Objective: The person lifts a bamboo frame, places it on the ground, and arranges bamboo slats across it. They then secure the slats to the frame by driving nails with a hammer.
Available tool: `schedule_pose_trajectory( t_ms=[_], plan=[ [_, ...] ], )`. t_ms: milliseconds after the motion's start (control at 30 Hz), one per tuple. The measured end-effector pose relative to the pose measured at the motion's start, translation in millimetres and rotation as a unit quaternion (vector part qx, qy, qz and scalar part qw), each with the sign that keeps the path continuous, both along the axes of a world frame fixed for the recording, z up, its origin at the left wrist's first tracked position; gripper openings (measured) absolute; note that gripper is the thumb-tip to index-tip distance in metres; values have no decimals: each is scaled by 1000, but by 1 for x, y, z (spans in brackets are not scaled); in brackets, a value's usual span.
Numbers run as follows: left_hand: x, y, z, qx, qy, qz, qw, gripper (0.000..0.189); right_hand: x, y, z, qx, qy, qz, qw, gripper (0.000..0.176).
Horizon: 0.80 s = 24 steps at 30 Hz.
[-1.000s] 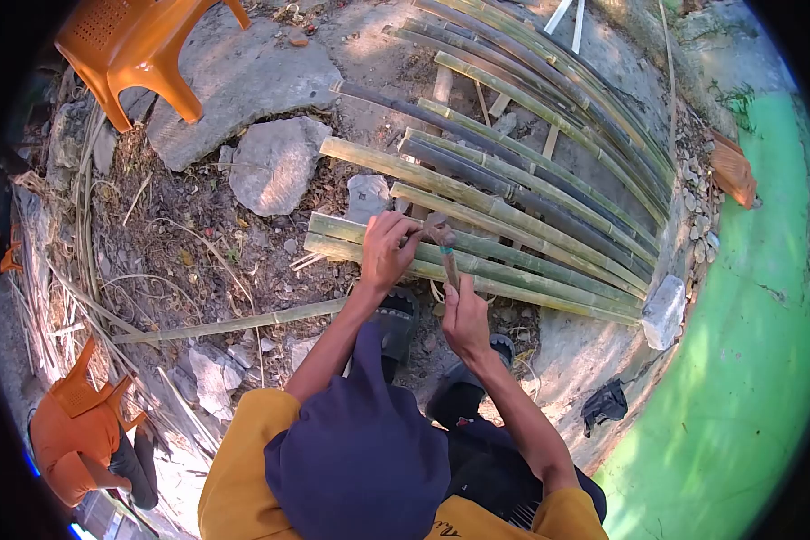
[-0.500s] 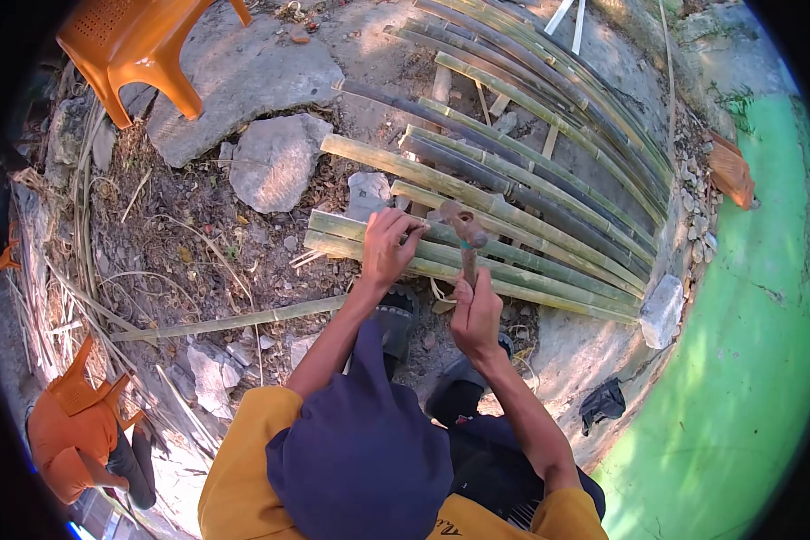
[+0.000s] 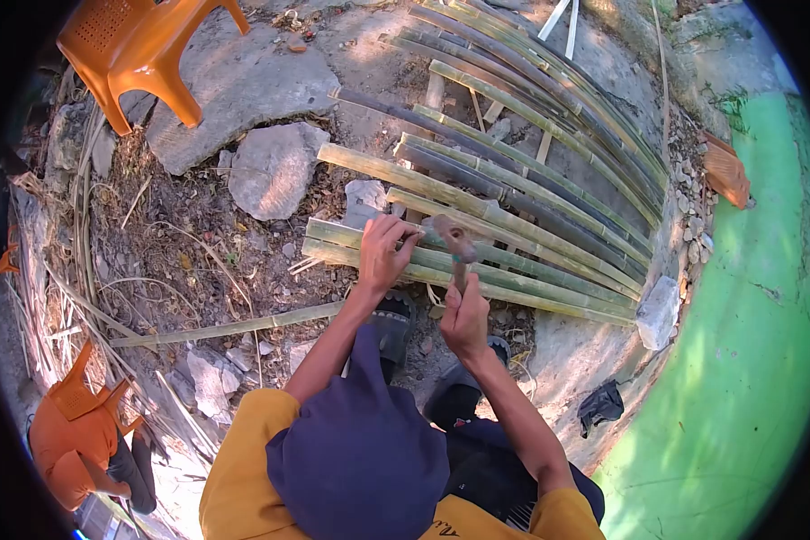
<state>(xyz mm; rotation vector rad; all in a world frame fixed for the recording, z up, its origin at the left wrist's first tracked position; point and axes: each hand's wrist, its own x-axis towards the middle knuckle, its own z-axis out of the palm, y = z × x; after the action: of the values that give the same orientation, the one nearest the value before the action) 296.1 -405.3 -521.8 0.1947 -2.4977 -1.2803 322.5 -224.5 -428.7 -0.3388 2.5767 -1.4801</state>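
My left hand [image 3: 387,255] rests on the nearest bamboo strips [image 3: 335,236]. Its thumb and fingers are pinched together, and whatever sits between them is too small to make out. In my right hand [image 3: 465,320] is the handle of a hammer [image 3: 456,241], gripped close below the head. The hammer's rusty brown head is just right of my left fingertips, over the bamboo; whether it touches the strip cannot be made out.
More split bamboo strips [image 3: 549,144] lie side by side beyond my hands. A pale stone block [image 3: 659,313] stands at their right ends. Flat rocks [image 3: 277,171] and an orange plastic chair [image 3: 148,58] are at upper left. A person in orange [image 3: 76,441] sits at lower left. Green surface lies right.
My right hand and the hammer have shifted slightly left and down, bringing the head closer to my left fingers. My left hand stays in nearly the same place on the bamboo.
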Motion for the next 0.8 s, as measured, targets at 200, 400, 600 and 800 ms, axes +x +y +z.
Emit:
schedule_pose_trajectory(
  t_ms=[200, 400, 600, 800],
  plan=[
    [3, -3, -2, -6, 5, -17, 1000, 15, -6, 4, 3, 96, -97, 45, 990, 18],
    [-1, -5, 3, -7, -7, -15, 1000, 16, -45, 20, 29, 55, -73, -23, 996, 22],
    [-1, -11, 7, 21, -6, -39, 999, 15, -42, 54, 9, 85, -73, -56, 992, 25],
    [1, -10, 5, 16, -5, -33, 999, 15, -29, 54, -8, 88, -89, -47, 991, 25]
  ],
)
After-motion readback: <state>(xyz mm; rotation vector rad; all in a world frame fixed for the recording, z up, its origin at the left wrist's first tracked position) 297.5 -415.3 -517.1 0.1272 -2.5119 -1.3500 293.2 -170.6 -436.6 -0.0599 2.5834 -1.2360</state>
